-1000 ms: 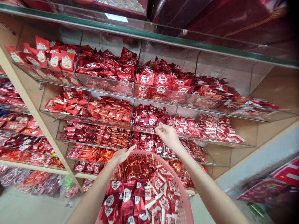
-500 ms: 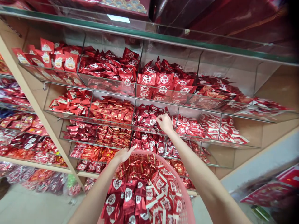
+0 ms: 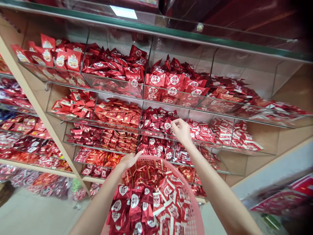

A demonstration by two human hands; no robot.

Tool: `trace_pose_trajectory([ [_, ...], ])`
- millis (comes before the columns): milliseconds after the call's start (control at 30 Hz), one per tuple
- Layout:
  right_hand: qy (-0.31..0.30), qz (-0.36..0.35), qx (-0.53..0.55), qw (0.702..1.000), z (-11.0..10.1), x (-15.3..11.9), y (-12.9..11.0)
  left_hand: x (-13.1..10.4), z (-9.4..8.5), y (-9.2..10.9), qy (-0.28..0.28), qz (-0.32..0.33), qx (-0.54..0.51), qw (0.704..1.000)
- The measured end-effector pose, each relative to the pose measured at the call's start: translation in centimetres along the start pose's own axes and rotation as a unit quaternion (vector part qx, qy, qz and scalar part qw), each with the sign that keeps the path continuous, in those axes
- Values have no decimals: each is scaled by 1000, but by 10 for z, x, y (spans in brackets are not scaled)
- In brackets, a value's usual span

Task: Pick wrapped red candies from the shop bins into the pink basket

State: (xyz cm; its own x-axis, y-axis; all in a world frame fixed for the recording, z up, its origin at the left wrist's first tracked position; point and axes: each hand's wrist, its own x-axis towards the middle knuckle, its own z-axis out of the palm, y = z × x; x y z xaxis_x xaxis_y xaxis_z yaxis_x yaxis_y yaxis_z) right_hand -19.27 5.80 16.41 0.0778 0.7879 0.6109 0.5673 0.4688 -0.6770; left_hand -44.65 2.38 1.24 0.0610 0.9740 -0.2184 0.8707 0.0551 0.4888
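A pink plastic basket [image 3: 197, 209] stands at the bottom centre, holding dark red packets [image 3: 134, 204], shiny red-gold ones and red-white ones [image 3: 173, 209]. My left hand [image 3: 130, 160] is wrapped round the basket's far left rim, its thumb on top. Over the front edge of a middle shelf bin, my right hand [image 3: 181, 130] has its fingers bent together at the dark red packets with white heart labels [image 3: 158, 120]. Its fingertips touch the edge of one such packet; whether they grip it is hard to tell.
Clear-fronted shelf bins of red packets [image 3: 122, 112] rise in tiers ahead. A glass shelf edge [image 3: 151, 31] crosses above them. A wooden upright [image 3: 46, 114] divides off more shelves at left. Bagged packets [image 3: 44, 182] lie on the floor at lower left.
My right hand has moved a little to the right along the bin. The view has shifted slightly, and my left hand stays on the basket rim.
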Motion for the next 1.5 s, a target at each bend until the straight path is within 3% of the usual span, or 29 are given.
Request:
trace_pose_trajectory([
  [133, 26, -9, 51, 998, -17, -30, -24, -1, -1, 1, -3, -11, -7, 1000],
  [300, -10, 35, 124, 992, -18, -87, -42, -1, -1, 1, -4, -11, -10, 1000],
  [433, -102, 117, 184, 971, 4, -132, -32, -1, 1, 1, 2, -10, -4, 1000],
  [600, -241, 258, 229, 907, 35, -171, -11, 0, 2, 0, 14, -8, 10, 1000],
  [767, -277, 355, 276, 849, 48, -193, -1, 0, 3, -1, 17, 1, 18, 1000],
  [1100, -368, 397, 295, 788, 51, -210, 11, 1, 3, -2, 24, 7, 18, 1000],
  [1300, -392, 384, 261, 794, 58, -221, 18, 2, 4, -2, 18, 11, 20, 1000],
  [1500, -387, 294, 38, 873, 48, -208, 14, 1, 5, -3, 19, 7, 18, 1000],
])
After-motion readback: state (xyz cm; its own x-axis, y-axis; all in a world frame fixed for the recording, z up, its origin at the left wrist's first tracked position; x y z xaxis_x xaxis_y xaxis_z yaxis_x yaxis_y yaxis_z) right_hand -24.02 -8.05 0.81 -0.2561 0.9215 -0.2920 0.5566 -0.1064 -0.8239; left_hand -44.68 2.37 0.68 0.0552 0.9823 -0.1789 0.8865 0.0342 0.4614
